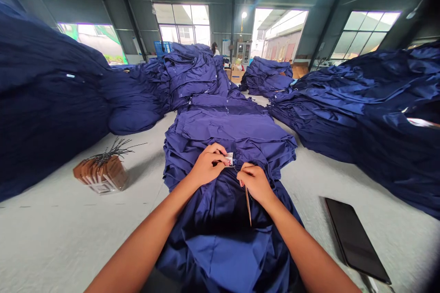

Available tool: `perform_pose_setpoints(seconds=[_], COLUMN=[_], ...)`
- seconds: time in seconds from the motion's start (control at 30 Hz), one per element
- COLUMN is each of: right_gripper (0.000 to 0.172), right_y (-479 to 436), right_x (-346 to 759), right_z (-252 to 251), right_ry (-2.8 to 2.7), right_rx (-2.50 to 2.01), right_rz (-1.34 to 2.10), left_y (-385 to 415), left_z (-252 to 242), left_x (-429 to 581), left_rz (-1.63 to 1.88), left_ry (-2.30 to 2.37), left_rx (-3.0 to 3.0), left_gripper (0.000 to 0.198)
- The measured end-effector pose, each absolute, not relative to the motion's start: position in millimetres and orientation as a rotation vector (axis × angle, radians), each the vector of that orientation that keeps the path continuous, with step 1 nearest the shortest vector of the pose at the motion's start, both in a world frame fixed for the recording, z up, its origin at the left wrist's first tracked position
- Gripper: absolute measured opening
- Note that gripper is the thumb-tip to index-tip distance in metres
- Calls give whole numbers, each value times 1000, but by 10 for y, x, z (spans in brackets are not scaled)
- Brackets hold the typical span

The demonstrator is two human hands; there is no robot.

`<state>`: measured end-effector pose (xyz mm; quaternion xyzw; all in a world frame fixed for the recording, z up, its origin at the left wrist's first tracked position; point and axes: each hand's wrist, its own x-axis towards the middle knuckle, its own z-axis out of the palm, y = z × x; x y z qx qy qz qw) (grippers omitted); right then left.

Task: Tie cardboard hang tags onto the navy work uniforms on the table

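A stack of navy blue garments (227, 132) lies straight ahead on the pale table (51, 238), and one garment (223, 233) drapes toward me. My left hand (208, 165) pinches a small white label (229, 159) at the garment's collar. My right hand (254, 182) is closed right beside it, holding a thin brown card tag (248, 206) that hangs down edge-on. Both hands rest on the fabric, fingertips almost touching.
A clear holder of brown card tags with black strings (103, 171) stands at the left. A dark phone (355, 238) lies at the right. Big heaps of blue garments rise at left (44, 110) and right (378, 119). A person (215, 48) stands far back.
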<state>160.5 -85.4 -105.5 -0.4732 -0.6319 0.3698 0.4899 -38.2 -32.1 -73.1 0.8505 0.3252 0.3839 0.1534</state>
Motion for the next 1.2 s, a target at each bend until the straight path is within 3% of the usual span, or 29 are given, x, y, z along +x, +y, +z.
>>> perform_pose_setpoints(seconds=[0.2, 0.6, 0.87, 1.2], right_gripper=[29, 33, 32, 29], right_y=[-862, -867, -835, -838], right_x=[1594, 1516, 1486, 1461], right_z=[-1056, -1048, -1076, -1072], right_ry=[-1579, -1661, -1658, -1664], right_rx=[-1167, -1296, -1258, -1237], right_rz=[879, 741, 656, 629], left_y=[-341, -195, -190, -222], left_z=[-737, -739, -753, -779], left_x=[-361, -426, -420, -361], left_rz=[1051, 1022, 1016, 1055], left_ry=[1000, 863, 977, 1035], left_rx=[2473, 2108, 2123, 2114], left_gripper=[10, 7, 19, 7])
